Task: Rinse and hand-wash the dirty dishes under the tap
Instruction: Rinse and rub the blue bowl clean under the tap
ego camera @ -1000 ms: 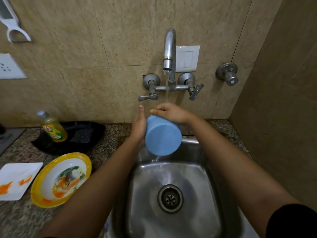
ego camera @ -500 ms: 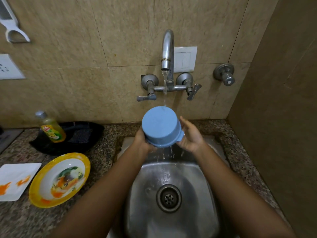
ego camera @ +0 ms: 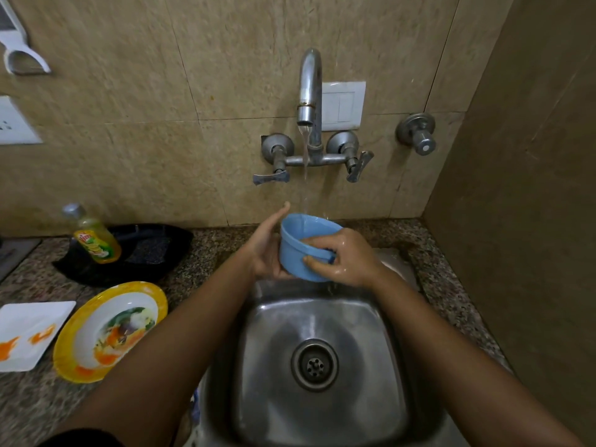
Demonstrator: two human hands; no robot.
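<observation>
Now turned mouth-up, no longer base-up as half a second ago: blue bowl held over the sink's back edge, catching the tap stream. Left hand cupping its side, right hand fingers closed around the handle. Inside rinse likely underway; dirty yellow-rimmed plate waiting on the surface.

The cup is plain light blue. The bowl is white with a yellow rim and orange-green smears. The plate is white, smeared orange. The counter is speckled brown-grey granite.
</observation>
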